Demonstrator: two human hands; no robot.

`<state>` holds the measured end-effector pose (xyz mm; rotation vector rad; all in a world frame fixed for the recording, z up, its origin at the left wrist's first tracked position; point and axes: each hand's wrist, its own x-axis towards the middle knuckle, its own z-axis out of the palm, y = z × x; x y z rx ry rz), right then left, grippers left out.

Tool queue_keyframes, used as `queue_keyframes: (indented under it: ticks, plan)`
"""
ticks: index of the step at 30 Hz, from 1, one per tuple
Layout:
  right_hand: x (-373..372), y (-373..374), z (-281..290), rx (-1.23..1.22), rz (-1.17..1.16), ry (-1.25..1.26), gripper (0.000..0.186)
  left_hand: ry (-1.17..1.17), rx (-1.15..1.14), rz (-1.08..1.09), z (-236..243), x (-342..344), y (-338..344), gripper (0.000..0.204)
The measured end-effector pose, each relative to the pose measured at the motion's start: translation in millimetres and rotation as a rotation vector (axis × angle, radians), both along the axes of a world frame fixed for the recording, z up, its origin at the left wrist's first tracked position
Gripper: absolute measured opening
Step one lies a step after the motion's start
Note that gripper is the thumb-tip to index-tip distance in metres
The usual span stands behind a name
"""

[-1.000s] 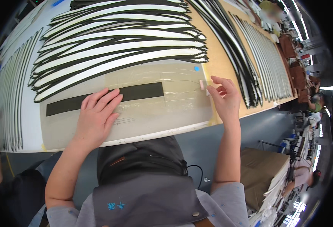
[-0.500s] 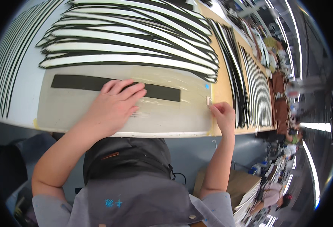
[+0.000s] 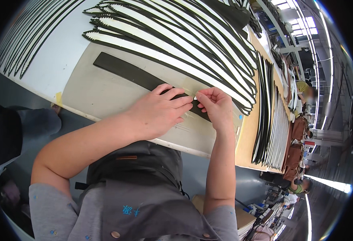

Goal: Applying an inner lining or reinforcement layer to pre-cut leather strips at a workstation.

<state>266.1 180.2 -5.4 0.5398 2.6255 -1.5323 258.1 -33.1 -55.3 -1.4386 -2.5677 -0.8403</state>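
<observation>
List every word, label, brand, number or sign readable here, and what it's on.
Dark grey apron: two blue characters, legible but not copied out here.
Grey left sleeve: small blue marks, too small to tell if they are writing.
Dark strip: none visible.
Background at right: too small or blurred to read.

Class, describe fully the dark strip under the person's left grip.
The strip is long, narrow, straight-edged and near black, with a square-cut left end. It looks thin, smooth and matt, perhaps leather or fabric. It lies flat on the grey-beige mat, slanting so its left end is farther from the person. The left grip rests across its right half; the right grip hides its right end. Whether the right grip touches it can't be told.
</observation>
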Motion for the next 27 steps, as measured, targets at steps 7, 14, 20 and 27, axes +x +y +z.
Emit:
queue_keyframes:
  ticks: [7,14,20,27]
  plan:
    - [-2,2,-6,-0.037,-0.043,-0.006,0.014,0.005,0.024,0.001,1,0,-2,0.047]
    - [1,2,-9,0.003,-0.043,0.017,0.014,0.052,0.059,0.007,0,1,-1,0.043]
    - [14,5,1,-0.168,-0.103,0.130,0.013,0.042,0.064,-0.008,0,1,-1,0.042]
    - [40,-4,-14,-0.092,-0.107,0.142,0.011,0.044,0.056,0.010,0,0,-1,0.043]
